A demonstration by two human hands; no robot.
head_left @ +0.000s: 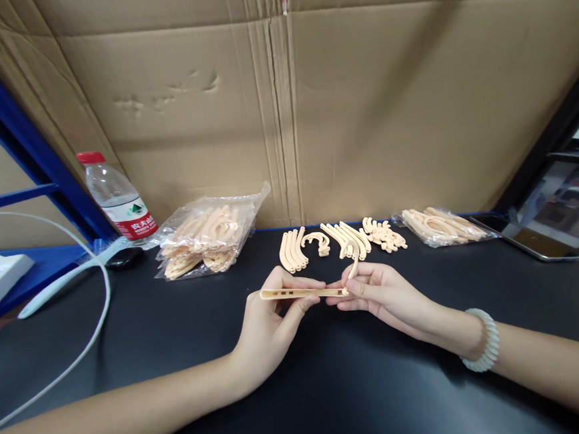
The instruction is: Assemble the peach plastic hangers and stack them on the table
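My left hand [272, 322] grips a flat beige slotted strip [295, 293] between thumb and fingers, holding it level above the table with its row of small holes facing me. At the strip's right end, my right hand [383, 296] pinches a curved beige hook-shaped piece [354, 262]. The knobbed lower end of that piece meets the strip's end; whether it sits inside a slot I cannot tell. Just behind my hands lie curved slotted strips [292, 250], C-shaped hooks [316, 243], straighter strips [344, 238] and small knobbed pieces [385, 234].
A clear bag of beige pieces [205, 233] lies at the back left beside a red-capped bottle [120, 197]. Another bag [440, 225] and a phone-like dark slab [522, 242] are at the back right. A white cable [106, 305] loops at left; cardboard [185, 105] stands behind.
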